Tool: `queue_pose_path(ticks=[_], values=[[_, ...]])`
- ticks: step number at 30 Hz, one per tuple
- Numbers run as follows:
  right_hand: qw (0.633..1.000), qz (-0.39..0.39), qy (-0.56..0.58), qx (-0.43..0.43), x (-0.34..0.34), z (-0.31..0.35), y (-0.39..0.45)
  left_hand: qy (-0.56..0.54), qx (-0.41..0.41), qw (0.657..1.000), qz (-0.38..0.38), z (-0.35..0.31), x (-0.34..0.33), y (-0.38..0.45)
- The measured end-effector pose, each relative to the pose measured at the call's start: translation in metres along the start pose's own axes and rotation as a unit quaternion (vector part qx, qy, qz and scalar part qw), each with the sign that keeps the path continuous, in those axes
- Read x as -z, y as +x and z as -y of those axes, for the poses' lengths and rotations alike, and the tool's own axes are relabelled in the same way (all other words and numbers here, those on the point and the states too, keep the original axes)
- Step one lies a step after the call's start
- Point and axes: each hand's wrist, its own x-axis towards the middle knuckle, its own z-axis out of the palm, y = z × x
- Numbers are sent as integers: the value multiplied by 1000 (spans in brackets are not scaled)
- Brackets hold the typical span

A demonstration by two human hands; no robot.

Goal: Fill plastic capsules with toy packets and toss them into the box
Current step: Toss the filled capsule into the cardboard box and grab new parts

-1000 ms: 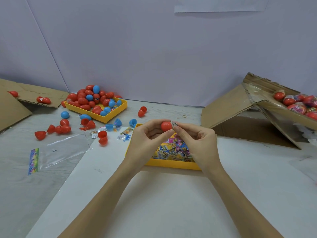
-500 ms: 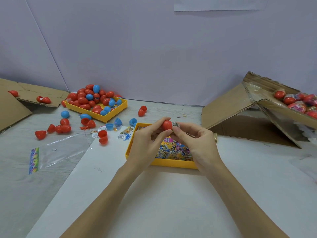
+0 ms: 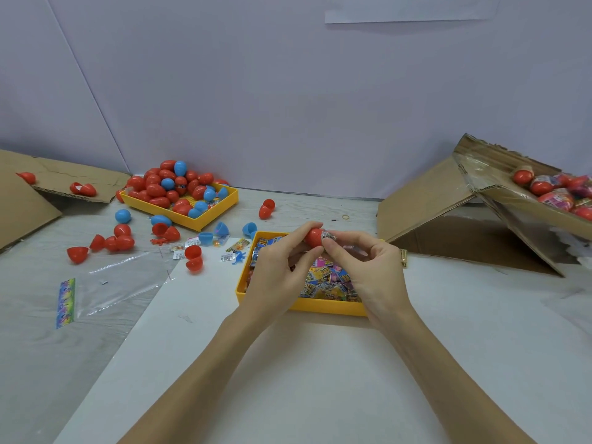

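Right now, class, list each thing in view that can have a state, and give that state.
Red capsule: open, held by left hand.
Toy packet: pushed partly in by right hand.
Near yellow tray: full of packets.
Far yellow tray: heaped with capsules.
Cardboard box: open, holding filled capsules.

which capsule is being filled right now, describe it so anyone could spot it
Start at the yellow tray of toy packets in the middle of the table. Just above its far edge, the left hand and right hand meet around one red capsule. Unlike every other capsule, it is held off the table, with a packet poking out of it.
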Motion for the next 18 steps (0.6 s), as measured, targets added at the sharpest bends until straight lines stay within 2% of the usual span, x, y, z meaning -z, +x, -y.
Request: queue_pose_path(ticks=[4, 9, 18], values=[[1000, 5, 19, 0, -1, 2, 1, -82, 47, 995, -13, -3, 0, 4], [999, -29, 15, -9, 3, -1, 4, -145, 81, 986, -29, -1, 6, 5], [999, -10, -5, -44, 4, -3, 5, -311, 164, 936, -9, -4, 10, 8]])
